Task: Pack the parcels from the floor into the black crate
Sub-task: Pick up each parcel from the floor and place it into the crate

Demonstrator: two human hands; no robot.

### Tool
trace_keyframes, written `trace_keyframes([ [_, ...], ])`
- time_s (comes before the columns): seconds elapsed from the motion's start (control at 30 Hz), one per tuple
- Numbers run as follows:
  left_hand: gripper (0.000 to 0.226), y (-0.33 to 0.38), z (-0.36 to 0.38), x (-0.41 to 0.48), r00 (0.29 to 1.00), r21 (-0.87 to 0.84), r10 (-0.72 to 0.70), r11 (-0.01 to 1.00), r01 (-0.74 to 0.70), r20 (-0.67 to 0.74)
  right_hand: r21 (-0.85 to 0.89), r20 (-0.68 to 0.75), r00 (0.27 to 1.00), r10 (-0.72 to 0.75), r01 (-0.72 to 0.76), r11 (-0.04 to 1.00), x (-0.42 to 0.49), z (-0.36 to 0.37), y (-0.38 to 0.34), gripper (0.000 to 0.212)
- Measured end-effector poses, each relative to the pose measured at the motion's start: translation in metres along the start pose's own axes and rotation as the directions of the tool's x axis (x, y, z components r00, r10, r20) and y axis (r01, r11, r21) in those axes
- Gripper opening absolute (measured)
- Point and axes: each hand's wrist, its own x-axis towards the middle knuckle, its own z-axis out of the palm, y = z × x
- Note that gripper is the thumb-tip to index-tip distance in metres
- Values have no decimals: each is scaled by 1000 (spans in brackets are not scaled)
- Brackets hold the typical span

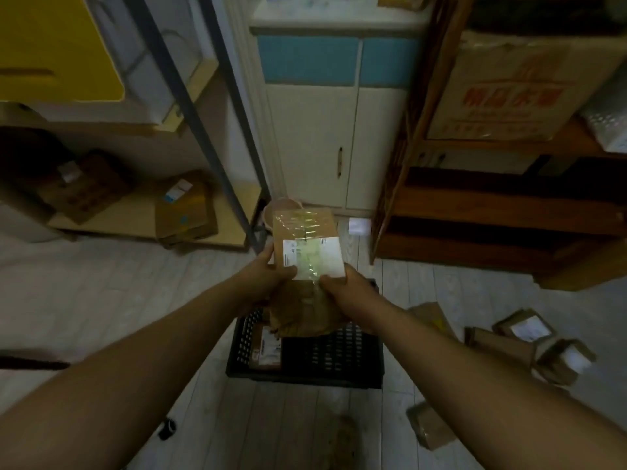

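1. Brown cardboard parcel with white label (307, 239): held over the black slatted plastic crate (325, 354). Left hand (268, 276) and right hand (342, 286) each grip a lower corner.
2. Crumpled brown bundle (302, 315) beneath, possibly a second parcel; too dim.
3. Best: lower it flat into the crate's free right side, beside the labelled box (268, 349).

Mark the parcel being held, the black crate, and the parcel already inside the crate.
held parcel (312, 254), head view, on its white label.
black crate (305, 378), head view, on its near wall.
parcel in the crate (270, 349), head view, on its label.
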Motion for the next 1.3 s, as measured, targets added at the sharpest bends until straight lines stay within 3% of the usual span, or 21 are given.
trace_keyframes([
  [0.23, 49, -100, -7, 131, 996, 428, -91, 899, 93, -26, 36, -90, 987, 129, -126, 991, 96, 14, 140, 39],
  [0.3, 51, -150, -19, 175, 996, 614, -52, 784, 88, -78, 87, -122, 975, 185, -176, 981, 122, 21, 188, 37],
  [0.37, 58, -201, -29, 216, 997, 805, -71, 589, 71, -36, 84, -164, 960, 225, -214, 973, 149, 29, 240, 33],
  [0.43, 74, -253, -33, 254, 989, 885, -146, 456, 95, -31, 66, -198, 947, 252, -244, 968, 176, 39, 288, 35],
  [0.5, 84, -302, -32, 286, 987, 918, -158, 394, 50, 14, 55, -213, 933, 292, -287, 956, 205, 48, 338, 40],
  [0.73, 101, -420, -30, 363, 989, 956, -131, 292, -22, 63, 53, -181, 893, 411, -408, 911, 270, 74, 450, 41],
  [0.87, 102, -449, -30, 381, 988, 945, -154, 325, 31, 20, 52, -147, 886, 440, -438, 898, 287, 89, 477, 43],
  [1.0, 101, -461, -30, 386, 993, 927, -116, 373, 41, 3, 67, -82, 900, 428, -423, 904, 290, 95, 487, 30],
  [1.3, 94, -458, -34, 392, 991, 941, -136, 338, 30, 17, 103, -86, 916, 391, -383, 918, 282, 91, 465, 27],
])
